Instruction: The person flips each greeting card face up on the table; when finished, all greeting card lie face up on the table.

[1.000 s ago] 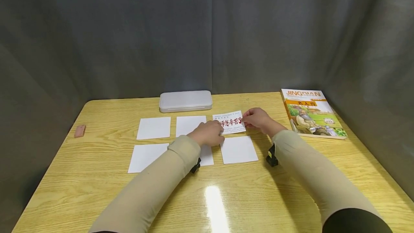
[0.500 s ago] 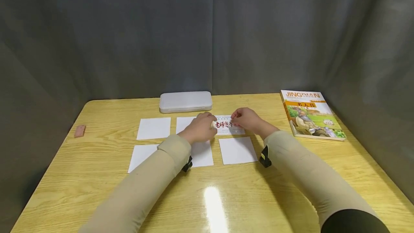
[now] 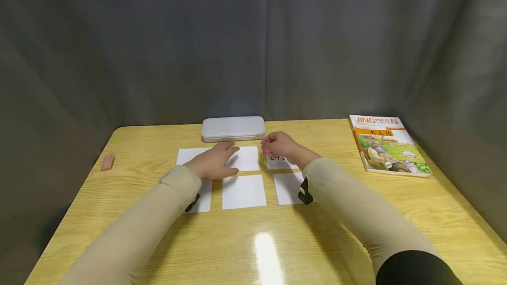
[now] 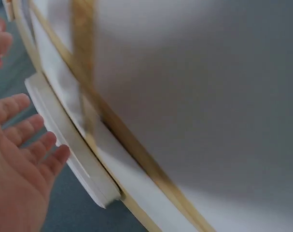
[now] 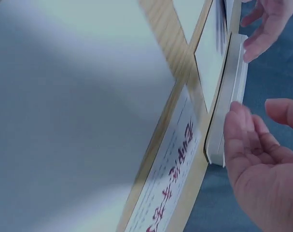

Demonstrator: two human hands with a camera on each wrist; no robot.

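left hand [image 3: 211, 163] (fingers [image 4: 55, 162] spread) hovers over white cards [image 3: 247, 159].

Behind the white, round-cornered oblong case [image 3: 233, 128], a dark grey cloth curtain [image 3: 190, 52] blocks passage. Right of the case, bare yellow wood-grain tabletop [image 3: 326, 137] gives a lane to the colourful paperback book [image 3: 390, 146]; left of it, another reaches the small pink block [image 3: 107, 162]. In front of it, the left hand [image 3: 215, 161] and right hand [image 3: 282, 146] obstruct, with a gap between them over flat white paper cards [image 3: 247, 158].
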